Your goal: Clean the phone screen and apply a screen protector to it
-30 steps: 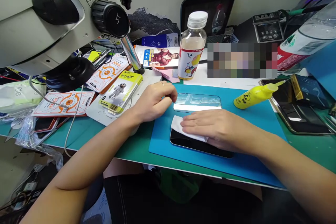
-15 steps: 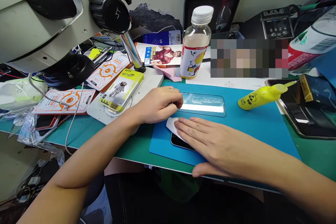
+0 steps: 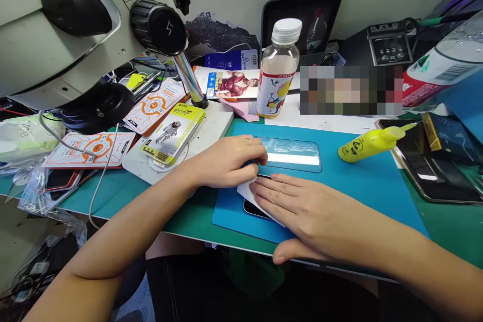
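Observation:
My right hand [image 3: 298,206] lies flat, fingers stretched out, pressing a white wipe [image 3: 246,192] against a black-screened phone [image 3: 253,208]. The palm and fingers cover most of that phone. Just beyond it, my left hand [image 3: 236,161] is curled, with a ring on one finger. Its fingertips are close to the wipe's upper corner and the phone's far edge; whatever they hold, if anything, is hidden. Behind both hands a clear glass screen panel [image 3: 298,155] with a dark rim lies on the blue mat [image 3: 362,196], its left end hidden by my left hand.
A yellow dropper bottle [image 3: 364,146] stands on the mat's right side. Further right lies another phone [image 3: 426,176] with a small black box on it. A drink bottle [image 3: 277,70] stands behind. To the left are a microscope [image 3: 94,50], a battery pack [image 3: 173,133] and screen boxes [image 3: 90,148].
The camera view has shifted slightly. My left hand has come nearer the wipe, and my right hand has slid a little across the phone, with a dark strip of its far edge now showing.

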`<act>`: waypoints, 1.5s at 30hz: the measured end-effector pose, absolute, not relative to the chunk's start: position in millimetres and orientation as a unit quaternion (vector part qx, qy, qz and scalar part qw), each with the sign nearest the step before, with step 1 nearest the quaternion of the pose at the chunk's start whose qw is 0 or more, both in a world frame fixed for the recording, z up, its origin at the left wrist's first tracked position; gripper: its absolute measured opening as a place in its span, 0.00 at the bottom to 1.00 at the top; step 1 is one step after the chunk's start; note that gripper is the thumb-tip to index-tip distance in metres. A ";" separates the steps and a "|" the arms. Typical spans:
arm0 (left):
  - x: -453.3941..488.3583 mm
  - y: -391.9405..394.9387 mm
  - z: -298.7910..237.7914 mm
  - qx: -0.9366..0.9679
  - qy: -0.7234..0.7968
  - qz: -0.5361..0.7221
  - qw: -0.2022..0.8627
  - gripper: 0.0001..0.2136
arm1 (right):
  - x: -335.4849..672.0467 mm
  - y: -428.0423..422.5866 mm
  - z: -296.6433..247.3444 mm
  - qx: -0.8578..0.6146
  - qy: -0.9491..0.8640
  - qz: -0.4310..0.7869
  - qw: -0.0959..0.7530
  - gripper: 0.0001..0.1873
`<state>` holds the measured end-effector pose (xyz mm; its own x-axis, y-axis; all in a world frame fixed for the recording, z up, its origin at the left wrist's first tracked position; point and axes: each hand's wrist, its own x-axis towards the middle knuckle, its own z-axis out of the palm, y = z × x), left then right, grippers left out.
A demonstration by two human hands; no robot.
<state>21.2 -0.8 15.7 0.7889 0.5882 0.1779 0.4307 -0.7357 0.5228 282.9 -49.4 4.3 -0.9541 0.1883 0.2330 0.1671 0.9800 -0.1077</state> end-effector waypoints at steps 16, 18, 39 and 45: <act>34.1 -22.8 17.6 0.937 0.253 0.058 0.235 0.40 | 284.5 -39.4 3.7 -0.087 -0.978 0.018 0.189 0.18; 35.9 -22.2 14.7 0.933 0.265 0.065 0.233 0.40 | 284.4 -35.6 5.5 -0.082 -0.977 -0.001 0.196 0.18; 34.9 -14.3 9.3 0.918 0.289 0.095 0.255 0.36 | 282.2 -43.7 5.8 -0.126 -0.986 0.064 0.090 0.38; 34.5 -15.5 11.6 0.916 0.291 0.088 0.262 0.37 | 286.9 -43.3 5.3 -0.158 -0.978 0.009 0.138 0.37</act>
